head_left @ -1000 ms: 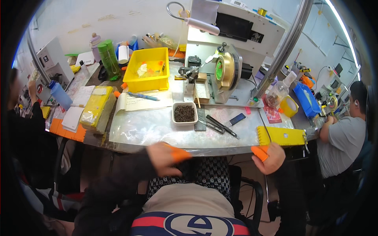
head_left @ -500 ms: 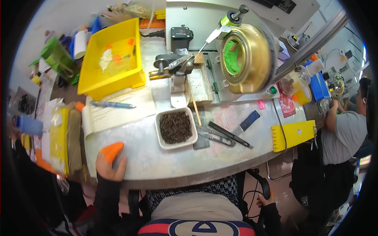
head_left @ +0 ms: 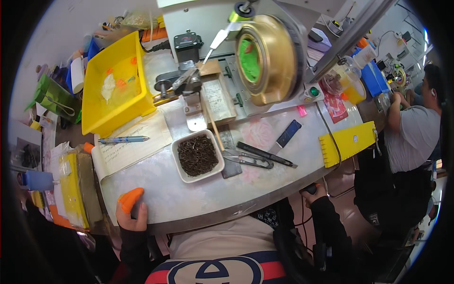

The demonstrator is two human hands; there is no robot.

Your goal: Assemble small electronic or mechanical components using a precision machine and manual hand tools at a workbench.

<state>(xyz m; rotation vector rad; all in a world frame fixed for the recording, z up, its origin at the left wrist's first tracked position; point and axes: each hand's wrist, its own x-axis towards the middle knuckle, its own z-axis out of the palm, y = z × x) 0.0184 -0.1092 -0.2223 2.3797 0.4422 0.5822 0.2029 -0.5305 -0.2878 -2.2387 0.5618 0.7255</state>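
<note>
My left hand (head_left: 131, 214) rests at the front left edge of the table, orange finger covers on its fingers. Its thumb stands apart from them, and nothing shows between. At the table's front right edge my right hand (head_left: 317, 195) has its fingers closed round a small black rounded object (head_left: 309, 189), too covered to name. A white square dish (head_left: 176, 165) full of dark brown, thread-like pieces stands between the hands, farther in. To its right lie thread snips (head_left: 253, 161), black tweezers (head_left: 267, 155) and a dark blue rectangular item (head_left: 288, 134).
A machine with a brass-coloured wheel (head_left: 279, 61) stands at the back, a wooden box (head_left: 218, 97) before it. At the left are a yellow tray (head_left: 113, 122), a notebook (head_left: 127, 154) and a pen (head_left: 124, 139). A yellow plastic sheet (head_left: 349, 144) overhangs the right edge. A co-worker (head_left: 411, 137) sits at the right.
My right hand has risen from low beside the chair's armrest to the table's front edge. My left hand stays on the table. The whole view has shifted and turned a little.
</note>
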